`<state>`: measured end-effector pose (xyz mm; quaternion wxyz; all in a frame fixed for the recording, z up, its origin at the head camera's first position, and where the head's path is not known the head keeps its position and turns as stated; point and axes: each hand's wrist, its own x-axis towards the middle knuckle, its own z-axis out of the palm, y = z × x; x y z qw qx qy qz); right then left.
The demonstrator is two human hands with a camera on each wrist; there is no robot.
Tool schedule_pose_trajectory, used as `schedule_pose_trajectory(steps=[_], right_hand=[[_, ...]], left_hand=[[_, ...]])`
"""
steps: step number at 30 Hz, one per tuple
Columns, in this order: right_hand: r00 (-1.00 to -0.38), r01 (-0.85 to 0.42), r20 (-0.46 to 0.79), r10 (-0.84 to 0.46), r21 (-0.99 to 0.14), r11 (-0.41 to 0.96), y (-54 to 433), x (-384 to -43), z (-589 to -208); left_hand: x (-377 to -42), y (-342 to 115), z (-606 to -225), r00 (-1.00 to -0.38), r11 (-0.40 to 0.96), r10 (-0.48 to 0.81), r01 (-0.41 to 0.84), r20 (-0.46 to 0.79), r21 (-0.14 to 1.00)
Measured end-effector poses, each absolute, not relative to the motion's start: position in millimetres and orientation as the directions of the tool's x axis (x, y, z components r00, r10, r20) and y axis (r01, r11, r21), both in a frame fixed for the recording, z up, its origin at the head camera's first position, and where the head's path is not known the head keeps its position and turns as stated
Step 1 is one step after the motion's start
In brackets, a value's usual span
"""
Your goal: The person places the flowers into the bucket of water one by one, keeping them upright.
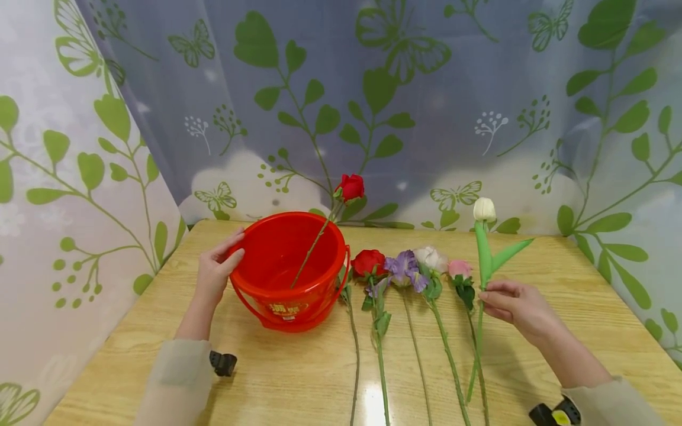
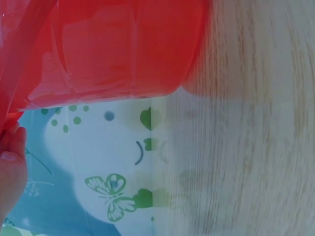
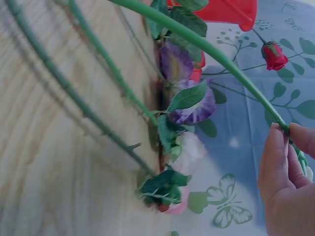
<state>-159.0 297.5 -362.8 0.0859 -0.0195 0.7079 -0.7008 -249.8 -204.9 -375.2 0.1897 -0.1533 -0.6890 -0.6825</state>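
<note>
My left hand holds the rim of a red plastic bucket at its left side; in the left wrist view only some fingers show at the rim. A red rosebud stands tilted in the bucket, its stem leaning on the far right rim. My right hand pinches the green stem of a white tulip between thumb and fingers, just below its leaves. The tulip is upright above the table. In the right wrist view its stem slants across the picture.
Right of the bucket lie a red rose, a purple iris, a pale flower and a pink rose, stems toward me. Another leafy stem lies by the bucket, its bloom hidden. A patterned curtain hangs behind the wooden table.
</note>
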Motion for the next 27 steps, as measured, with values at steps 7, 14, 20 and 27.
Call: schedule_pose_trajectory(steps=[7, 14, 20, 27], right_hand=[[-0.988, 0.058, -0.061, -0.145, -0.998, 0.027, 288, -162, -354], [-0.986, 0.052, -0.053, -0.157, -0.999, 0.014, 279, -164, -347], [-0.987, 0.008, -0.005, -0.164, -1.0, -0.018, 272, -166, -338], [-0.99, 0.023, -0.011, -0.137, -0.996, -0.086, 268, -170, -330]], left_hand=[[-250, -205, -374, -0.882, 0.028, -0.047, 0.467, 0.468, 0.884], [-250, -205, -375, -0.882, 0.029, -0.046, 0.468, 0.469, 0.883], [-251, -205, -375, -0.879, 0.01, -0.048, 0.474, 0.474, 0.88], [-250, -205, -376, -0.875, 0.01, -0.049, 0.482, 0.482, 0.876]])
